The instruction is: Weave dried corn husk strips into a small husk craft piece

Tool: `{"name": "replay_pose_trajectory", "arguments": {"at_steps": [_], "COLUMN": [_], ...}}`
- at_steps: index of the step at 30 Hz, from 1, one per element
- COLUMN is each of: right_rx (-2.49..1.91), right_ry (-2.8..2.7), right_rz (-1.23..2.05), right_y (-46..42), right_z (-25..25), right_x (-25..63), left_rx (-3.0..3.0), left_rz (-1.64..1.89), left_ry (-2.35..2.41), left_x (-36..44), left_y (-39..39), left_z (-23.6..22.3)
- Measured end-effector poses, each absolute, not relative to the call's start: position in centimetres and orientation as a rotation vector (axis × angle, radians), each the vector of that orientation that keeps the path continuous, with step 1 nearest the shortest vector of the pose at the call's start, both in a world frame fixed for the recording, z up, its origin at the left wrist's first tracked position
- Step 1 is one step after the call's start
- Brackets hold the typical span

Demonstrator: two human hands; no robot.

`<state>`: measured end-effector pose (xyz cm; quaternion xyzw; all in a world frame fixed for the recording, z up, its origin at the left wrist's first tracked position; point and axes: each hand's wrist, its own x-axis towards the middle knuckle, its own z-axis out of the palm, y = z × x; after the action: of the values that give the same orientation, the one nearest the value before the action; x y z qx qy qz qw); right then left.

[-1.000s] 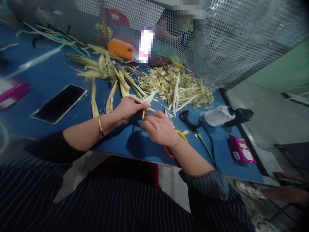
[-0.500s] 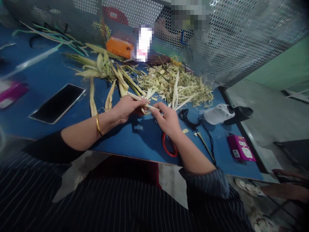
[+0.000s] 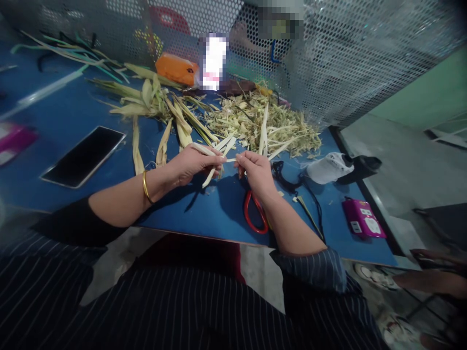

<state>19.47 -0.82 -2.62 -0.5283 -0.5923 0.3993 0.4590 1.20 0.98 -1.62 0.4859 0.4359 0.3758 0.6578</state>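
Observation:
My left hand (image 3: pixel 193 164) is closed around a pale strip of dried leaf (image 3: pixel 211 174), which sticks out below and beyond its fingers. My right hand (image 3: pixel 255 171) pinches a thin sliver of the same strip, just right of the left hand's fingertips. Both hands hover above the blue table (image 3: pixel 73 121). Red-handled scissors (image 3: pixel 253 216) lie on the table under my right wrist. A heap of shredded leaf scraps (image 3: pixel 262 121) lies just beyond the hands, and whole leaves (image 3: pixel 156 99) lie to its left.
A black phone (image 3: pixel 84 155) lies at the left. A white-and-black device (image 3: pixel 337 167) with a black cord (image 3: pixel 292 184) and a pink box (image 3: pixel 363 218) sit at the right. An orange pouch (image 3: pixel 175 69) rests by the perforated screen (image 3: pixel 346 58); another person sits behind it.
My right hand has risen off the scissors and moved forward to the strip, pulling a sliver away from it. The strip's lower end now hangs free below my left hand.

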Motion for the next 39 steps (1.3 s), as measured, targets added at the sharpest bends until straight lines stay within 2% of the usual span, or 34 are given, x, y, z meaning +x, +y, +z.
{"name": "replay_pose_trajectory", "arguments": {"at_steps": [8, 12, 21, 25, 27, 31, 33, 35, 39], "right_rx": [-1.15, -1.161, -1.236, -1.312, -1.417, -1.422, -1.283, -1.153, -1.15], "right_ry": [-1.339, -1.283, -1.224, -1.343, -1.463, -1.617, -1.789, -1.892, -1.661], "right_rz": [1.179, 1.118, 0.849, 0.803, 0.677, 0.149, 0.257, 0.559, 0.879], "right_y": [-1.3, -1.5, -1.1, -0.8, -0.7, -0.9, -1.3, -1.6, -1.9], "right_z": [-2.9, -2.9, -3.5, -3.8, -3.6, -2.4, -1.8, -1.5, -1.6], "right_x": [18.7, 18.4, 18.3, 18.9, 19.5, 20.0, 19.7, 19.1, 18.2], "left_rx": [1.222, 1.135, 1.276, 1.284, 1.27, 1.302, 1.317, 1.334, 1.323], "left_rz": [0.73, 0.638, 0.686, 0.628, 0.618, 0.597, 0.569, 0.52, 0.498], "left_ry": [0.944, 0.898, 0.883, 0.854, 0.88, 0.89, 0.883, 0.905, 0.92], "left_x": [1.2, 1.5, 1.6, 1.3, 1.2, 1.3, 1.5, 1.7, 2.1], "left_y": [0.3, 0.1, 0.0, 0.0, 0.1, 0.1, -0.1, -0.2, -0.7], "left_z": [-1.3, -1.8, -1.8, -1.5, -1.5, -1.6, -1.6, -1.6, -1.4]}}
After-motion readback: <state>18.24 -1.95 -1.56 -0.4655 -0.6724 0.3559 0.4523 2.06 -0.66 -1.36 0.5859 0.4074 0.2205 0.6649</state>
